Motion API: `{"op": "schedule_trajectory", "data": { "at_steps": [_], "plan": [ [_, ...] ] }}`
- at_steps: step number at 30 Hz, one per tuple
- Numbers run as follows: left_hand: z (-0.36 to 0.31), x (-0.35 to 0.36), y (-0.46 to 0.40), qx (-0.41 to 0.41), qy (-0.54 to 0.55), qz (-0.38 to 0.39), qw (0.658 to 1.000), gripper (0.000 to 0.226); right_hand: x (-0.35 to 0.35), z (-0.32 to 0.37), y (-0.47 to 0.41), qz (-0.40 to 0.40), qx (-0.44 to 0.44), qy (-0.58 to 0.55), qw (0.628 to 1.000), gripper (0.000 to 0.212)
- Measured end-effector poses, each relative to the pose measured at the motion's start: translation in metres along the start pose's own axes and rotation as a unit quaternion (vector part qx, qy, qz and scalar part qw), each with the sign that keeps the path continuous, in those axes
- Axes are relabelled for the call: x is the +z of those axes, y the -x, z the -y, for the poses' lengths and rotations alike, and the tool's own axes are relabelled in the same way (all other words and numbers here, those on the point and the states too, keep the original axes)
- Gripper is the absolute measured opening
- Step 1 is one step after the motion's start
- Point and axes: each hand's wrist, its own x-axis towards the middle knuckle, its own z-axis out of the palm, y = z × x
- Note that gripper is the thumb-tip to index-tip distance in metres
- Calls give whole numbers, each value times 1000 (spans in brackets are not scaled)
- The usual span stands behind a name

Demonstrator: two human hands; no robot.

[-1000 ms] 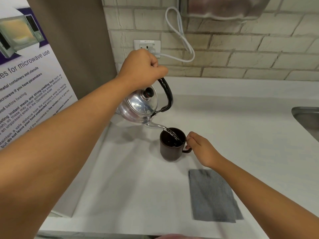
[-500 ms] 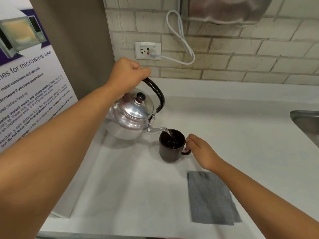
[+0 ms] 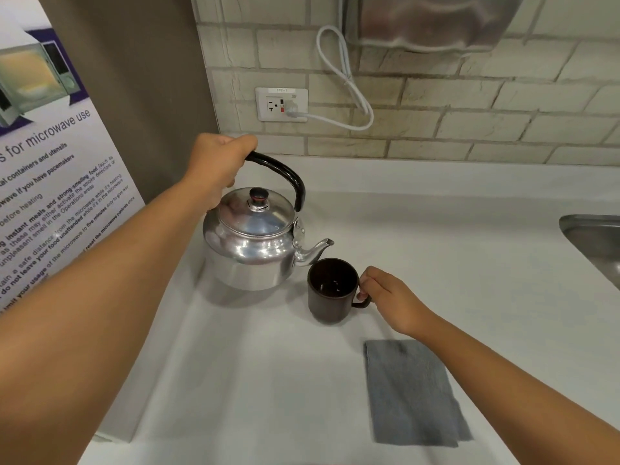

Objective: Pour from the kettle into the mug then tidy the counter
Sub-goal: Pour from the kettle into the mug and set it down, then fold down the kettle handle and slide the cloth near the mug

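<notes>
Head view: left hand (image 3: 218, 166) wrapped around the black handle (image 3: 281, 172) of the kettle (image 3: 250, 245), fingers closed tight on it. Kettle body upright, lid (image 3: 258, 213) seated, spout (image 3: 313, 251) level and pointing toward 3 o'clock, its tip above the rim of the mug (image 3: 330, 290). No stream visible at the spout. Whether the kettle base touches the worktop (image 3: 268, 380) cannot be told; a shadow lies directly beneath it.

Mug stands upright on the worktop just beside the kettle, at its 4 o'clock. Right hand (image 3: 392, 298) at the mug's 3 o'clock, fingers pinched on the mug handle (image 3: 364, 302). Interior of the mug is dark; fill level cannot be read.

Grey cloth (image 3: 412, 394) lies flat at 5 o'clock from the mug, apart from it, partly under the right forearm.

Edges: white board with a microwave poster (image 3: 50, 182) bounds the worktop on the left, close to the kettle. Brick wall with a socket (image 3: 281, 104) and white cable (image 3: 349, 85) closes the back. Sink rim (image 3: 590, 236) cuts in at the far right. Open worktop lies between mug and sink, behind the mug toward 12 o'clock, and across the near strip left of the cloth.
</notes>
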Motion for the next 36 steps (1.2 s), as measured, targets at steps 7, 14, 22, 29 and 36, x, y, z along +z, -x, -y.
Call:
{"op": "schedule_trajectory", "data": {
  "at_steps": [7,14,22,29,36],
  "plan": [
    [3,-6,-19,-53,79,-54,994,31,-28,42,-29,-52,-7,-34,998,11],
    [26,5,-41,-63,85,-71,992,35,-12,137,-96,-55,-156,-41,985,31],
    [66,24,-65,-80,64,-87,991,36,10,145,-155,2,-173,43,984,27],
    [94,35,-77,-91,65,-85,990,41,17,129,-179,19,-161,65,985,24],
    [99,33,-81,-91,40,-54,994,30,22,122,-195,-21,-156,50,986,19]
  ]
}}
